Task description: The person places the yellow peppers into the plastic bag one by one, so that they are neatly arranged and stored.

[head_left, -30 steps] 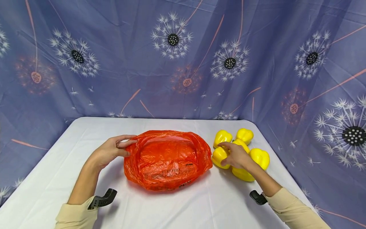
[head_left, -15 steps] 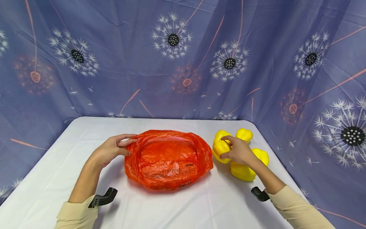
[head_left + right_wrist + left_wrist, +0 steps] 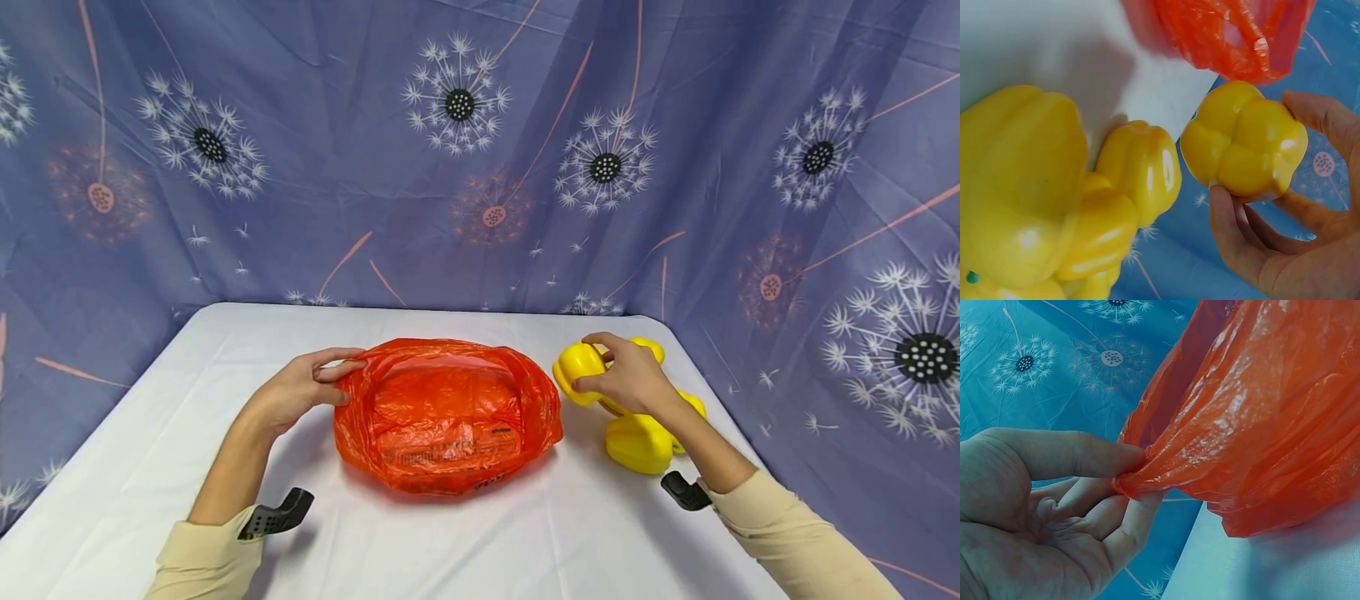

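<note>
A red plastic bag (image 3: 446, 408) lies at mid-table with its wide mouth spread toward me. My left hand (image 3: 303, 387) pinches the bag's left rim between thumb and fingers, which the left wrist view shows close up on the gathered plastic (image 3: 1229, 437). To the right of the bag, my right hand (image 3: 626, 375) grips a yellow bell pepper (image 3: 579, 371), raised above the others. In the right wrist view this held pepper (image 3: 1244, 140) shows its lobed end, with thumb and fingers around its sides. Other yellow peppers (image 3: 639, 443) sit under and behind the right hand, partly hidden.
A white cloth (image 3: 480, 550) covers the table. Patterned blue curtain (image 3: 337, 167) hangs behind and along both sides. Several loose peppers (image 3: 1141, 172) stand close together at the table's right. Black wrist cameras sit on both sleeves.
My right hand has taken hold of a yellow pepper from the cluster and lifted it. My left hand keeps its pinch on the bag's rim, almost unmoved.
</note>
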A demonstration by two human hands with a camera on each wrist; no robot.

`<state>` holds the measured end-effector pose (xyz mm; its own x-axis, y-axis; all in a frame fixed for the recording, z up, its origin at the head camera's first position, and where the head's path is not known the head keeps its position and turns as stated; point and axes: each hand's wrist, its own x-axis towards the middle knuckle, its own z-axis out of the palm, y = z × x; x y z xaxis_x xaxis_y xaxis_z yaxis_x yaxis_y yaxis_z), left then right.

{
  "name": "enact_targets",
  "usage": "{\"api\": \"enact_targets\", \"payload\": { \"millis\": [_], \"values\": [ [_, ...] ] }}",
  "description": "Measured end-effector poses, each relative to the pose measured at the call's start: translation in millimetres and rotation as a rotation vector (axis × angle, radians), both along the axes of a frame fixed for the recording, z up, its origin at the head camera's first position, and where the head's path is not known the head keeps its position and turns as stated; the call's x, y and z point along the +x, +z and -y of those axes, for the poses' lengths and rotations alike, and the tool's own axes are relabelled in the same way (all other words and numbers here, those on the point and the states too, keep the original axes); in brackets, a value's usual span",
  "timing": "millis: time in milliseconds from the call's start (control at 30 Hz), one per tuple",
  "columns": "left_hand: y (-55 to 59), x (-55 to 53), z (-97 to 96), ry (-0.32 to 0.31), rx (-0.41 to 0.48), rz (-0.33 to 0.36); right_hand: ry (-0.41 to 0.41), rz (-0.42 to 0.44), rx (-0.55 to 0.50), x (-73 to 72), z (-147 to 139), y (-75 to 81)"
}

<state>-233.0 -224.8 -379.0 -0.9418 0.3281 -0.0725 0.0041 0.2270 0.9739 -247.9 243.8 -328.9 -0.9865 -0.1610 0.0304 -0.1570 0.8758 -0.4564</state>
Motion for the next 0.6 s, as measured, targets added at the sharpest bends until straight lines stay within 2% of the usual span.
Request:
{"api": "enact_targets", "payload": {
  "millis": [600],
  "values": [
    [-4.8, -2.5, -5.4, -0.001, -0.004, 0.003, 0.014, -0.011, -0.044, -1.4, 42.3, 22.6]
  ]
}}
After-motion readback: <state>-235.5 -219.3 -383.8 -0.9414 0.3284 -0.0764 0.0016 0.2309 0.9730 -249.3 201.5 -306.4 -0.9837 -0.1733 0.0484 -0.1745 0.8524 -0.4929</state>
